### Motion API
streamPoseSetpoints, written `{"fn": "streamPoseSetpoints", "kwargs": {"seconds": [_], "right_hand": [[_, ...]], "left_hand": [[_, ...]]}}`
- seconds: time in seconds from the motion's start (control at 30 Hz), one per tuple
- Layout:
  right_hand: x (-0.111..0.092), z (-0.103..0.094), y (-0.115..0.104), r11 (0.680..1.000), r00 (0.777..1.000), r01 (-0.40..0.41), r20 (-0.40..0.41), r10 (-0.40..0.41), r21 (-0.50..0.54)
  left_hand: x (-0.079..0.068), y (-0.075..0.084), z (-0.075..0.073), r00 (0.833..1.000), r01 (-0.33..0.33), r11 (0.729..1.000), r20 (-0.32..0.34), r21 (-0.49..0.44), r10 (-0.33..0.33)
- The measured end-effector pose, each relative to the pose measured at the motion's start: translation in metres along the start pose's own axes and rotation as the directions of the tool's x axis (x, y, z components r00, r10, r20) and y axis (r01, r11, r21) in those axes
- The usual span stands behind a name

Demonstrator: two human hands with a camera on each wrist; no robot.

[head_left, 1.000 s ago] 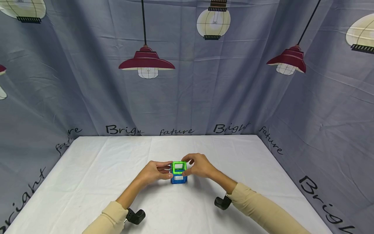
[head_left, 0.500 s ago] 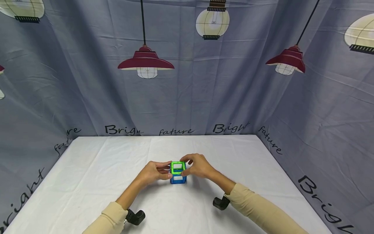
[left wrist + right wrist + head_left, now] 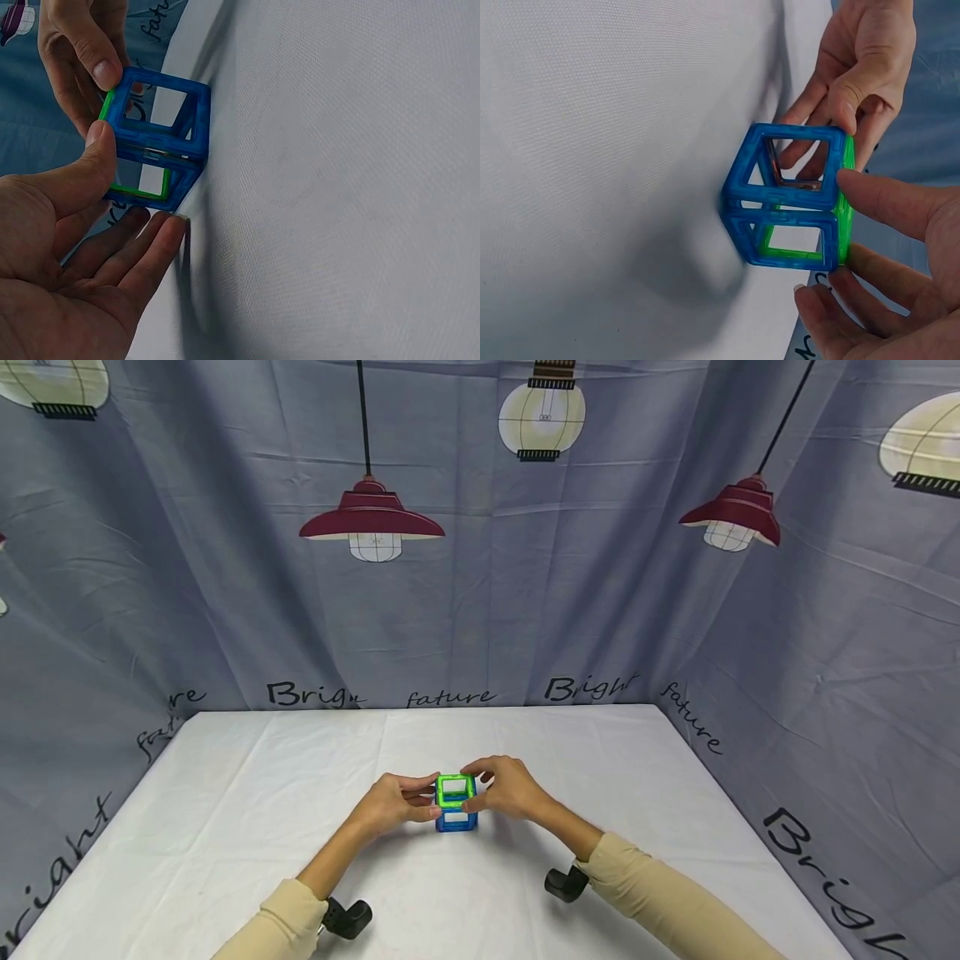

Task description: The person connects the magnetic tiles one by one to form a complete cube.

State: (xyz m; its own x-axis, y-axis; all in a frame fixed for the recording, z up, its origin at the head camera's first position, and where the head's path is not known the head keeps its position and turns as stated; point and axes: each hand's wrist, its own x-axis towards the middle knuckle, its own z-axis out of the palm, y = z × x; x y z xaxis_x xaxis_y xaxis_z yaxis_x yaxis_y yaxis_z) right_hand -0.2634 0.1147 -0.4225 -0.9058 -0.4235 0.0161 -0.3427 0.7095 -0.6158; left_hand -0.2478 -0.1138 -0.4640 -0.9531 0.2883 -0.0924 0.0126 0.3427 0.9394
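A small cube of see-through magnetic tiles stands on the white table, with blue tiles (image 3: 456, 828) for its sides and a green tile (image 3: 454, 804) across its top. From the left, my left hand (image 3: 390, 802) holds it, the thumb at a near upper corner and the fingers along the far side. My right hand (image 3: 512, 787) pinches the right side near the green tile between thumb and index finger. The right wrist view has the green tile's edge (image 3: 847, 217) lying along the blue frames (image 3: 791, 199), and another green edge shows through the openings.
White cloth (image 3: 300, 752) covers the table, its back edge meeting a grey-blue curtain (image 3: 480, 610) printed with lamps and lettering. Black wrist devices (image 3: 348, 918) hang by both forearms, close above the cloth. Beige sleeves (image 3: 281, 918) reach in from the front.
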Motion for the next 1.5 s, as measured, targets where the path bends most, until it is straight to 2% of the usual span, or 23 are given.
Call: {"fn": "streamPoseSetpoints", "kwargs": {"seconds": [0.5,0.63,0.77,0.93,1.27,1.5], "right_hand": [[-0.005,0.001,0.003,1.000,1.000,-0.022,-0.013,0.022,0.010],[-0.009,0.000,0.007,0.999,0.999,-0.044,0.006,0.044,0.021],[-0.014,0.002,0.010,0.997,0.997,-0.069,0.032,0.068,0.045],[-0.015,0.005,0.015,0.994,0.997,-0.071,0.029,0.069,0.085],[-0.004,0.011,0.014,0.989,0.995,-0.096,-0.010,0.098,0.116],[0.003,0.014,0.014,0.987,0.994,-0.102,-0.020,0.105,0.126]], "left_hand": [[0.000,0.000,0.001,1.000,-0.019,0.999,0.009,0.048,0.019],[0.000,0.003,0.001,1.000,-0.022,0.998,0.019,0.052,0.021],[0.001,0.003,0.000,1.000,-0.019,0.999,0.023,0.051,0.018],[0.001,0.004,-0.001,0.999,-0.024,0.999,0.039,0.041,0.023],[0.008,0.004,0.000,0.999,0.047,0.998,-0.023,-0.028,-0.048],[0.012,0.004,-0.004,0.997,0.052,0.998,-0.056,-0.018,-0.053]]}}
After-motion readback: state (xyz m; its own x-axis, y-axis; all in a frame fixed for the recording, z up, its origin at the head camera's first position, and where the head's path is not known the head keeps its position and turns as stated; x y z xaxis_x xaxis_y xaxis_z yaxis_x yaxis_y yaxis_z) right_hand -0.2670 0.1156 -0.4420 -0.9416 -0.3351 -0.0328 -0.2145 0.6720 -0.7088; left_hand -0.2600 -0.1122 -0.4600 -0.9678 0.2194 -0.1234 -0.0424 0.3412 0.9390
